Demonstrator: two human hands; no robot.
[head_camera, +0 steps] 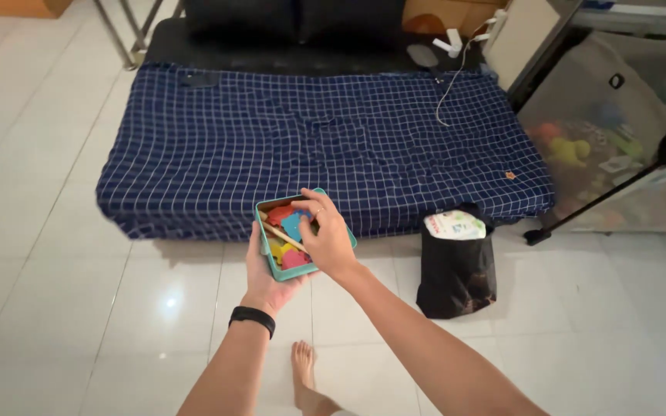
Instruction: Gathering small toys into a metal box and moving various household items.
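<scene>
My left hand (265, 279) holds a small teal box (272, 258) from underneath, just in front of a low mattress. Inside the box lie several coloured flat pieces (290, 226) in red, blue, yellow and pink, plus a thin wooden stick (280, 233). My right hand (328, 239) reaches into the box from the right, fingers curled over the pieces; I cannot tell whether it grips one. A black band sits on my left wrist (253, 318).
The low mattress under a navy checked sheet (317, 146) fills the middle. A black bag (456, 270) with a white packet on top stands on the tiled floor at the right. A mesh playpen with toys (603, 139) is at far right. My bare foot (304, 370) is below.
</scene>
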